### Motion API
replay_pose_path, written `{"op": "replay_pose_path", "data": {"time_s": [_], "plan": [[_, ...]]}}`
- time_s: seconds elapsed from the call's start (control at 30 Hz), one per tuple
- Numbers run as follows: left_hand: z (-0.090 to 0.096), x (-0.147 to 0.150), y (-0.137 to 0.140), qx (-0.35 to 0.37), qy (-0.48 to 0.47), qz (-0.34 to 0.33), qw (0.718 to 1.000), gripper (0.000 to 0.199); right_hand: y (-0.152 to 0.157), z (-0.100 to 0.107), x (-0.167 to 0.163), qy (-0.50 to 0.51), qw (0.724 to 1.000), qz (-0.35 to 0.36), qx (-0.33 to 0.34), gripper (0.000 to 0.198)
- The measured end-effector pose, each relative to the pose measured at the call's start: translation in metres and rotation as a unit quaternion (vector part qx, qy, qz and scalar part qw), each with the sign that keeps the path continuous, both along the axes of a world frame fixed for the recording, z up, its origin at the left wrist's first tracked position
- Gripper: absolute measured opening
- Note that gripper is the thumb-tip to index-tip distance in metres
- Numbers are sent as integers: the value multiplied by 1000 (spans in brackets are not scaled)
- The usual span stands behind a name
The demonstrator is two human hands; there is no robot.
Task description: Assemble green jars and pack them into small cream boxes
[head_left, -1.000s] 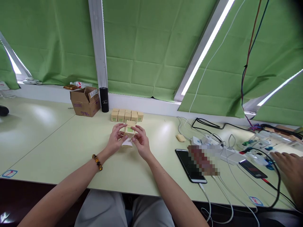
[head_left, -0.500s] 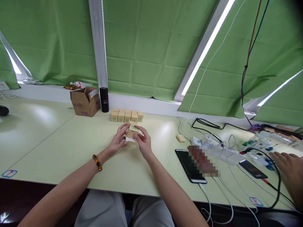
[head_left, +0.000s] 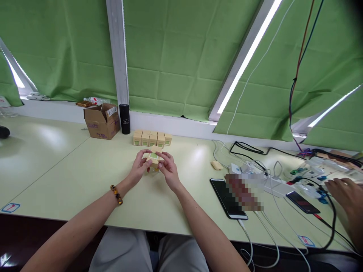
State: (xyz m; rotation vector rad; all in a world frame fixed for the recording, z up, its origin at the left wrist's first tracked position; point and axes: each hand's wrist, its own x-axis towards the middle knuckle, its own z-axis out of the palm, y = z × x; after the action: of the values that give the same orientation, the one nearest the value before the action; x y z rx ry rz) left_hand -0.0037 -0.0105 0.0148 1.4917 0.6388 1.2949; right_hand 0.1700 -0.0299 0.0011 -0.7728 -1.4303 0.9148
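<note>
Between my two hands is a small tan cardboard box (head_left: 154,155) with a green and white label facing up. My left hand (head_left: 140,165) grips its left side, thumb on the near face and fingers along the far edge. On the right side, my right hand (head_left: 168,169) holds it with bent fingers. The box is held just above the table, and the fingers hide part of its sides. Just beyond it stands a row of several similar small boxes (head_left: 145,139) with green labels.
An open brown carton (head_left: 102,122) and a black tumbler (head_left: 124,119) stand at the back left. To the right lie a black-screened phone (head_left: 227,198), a small tan piece (head_left: 216,165), power strips and tangled cables (head_left: 249,148). Another person's hand (head_left: 344,192) rests at the far right.
The small box has tilted so its labelled face points up, and its pale flap no longer shows. Both hands have shifted slightly, fingers now closer around it.
</note>
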Motion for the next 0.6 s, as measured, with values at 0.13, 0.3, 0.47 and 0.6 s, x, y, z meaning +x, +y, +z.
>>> {"op": "replay_pose_path", "data": {"time_s": [0.13,0.3,0.47,0.6], "plan": [[2,0,-2,-19,-9,0,1000,46,-1,0,0,-19,1000,2,13,45],[3,-1,-2,-21,-11,7,1000,44,-3,1,-1,-48,998,-20,31,49],[4,1,-2,-21,7,33,999,41,-4,1,-1,-29,1000,-4,4,52],[-1,3,2,-6,25,73,997,45,-2,0,-3,-2,1000,-4,-21,51]]}}
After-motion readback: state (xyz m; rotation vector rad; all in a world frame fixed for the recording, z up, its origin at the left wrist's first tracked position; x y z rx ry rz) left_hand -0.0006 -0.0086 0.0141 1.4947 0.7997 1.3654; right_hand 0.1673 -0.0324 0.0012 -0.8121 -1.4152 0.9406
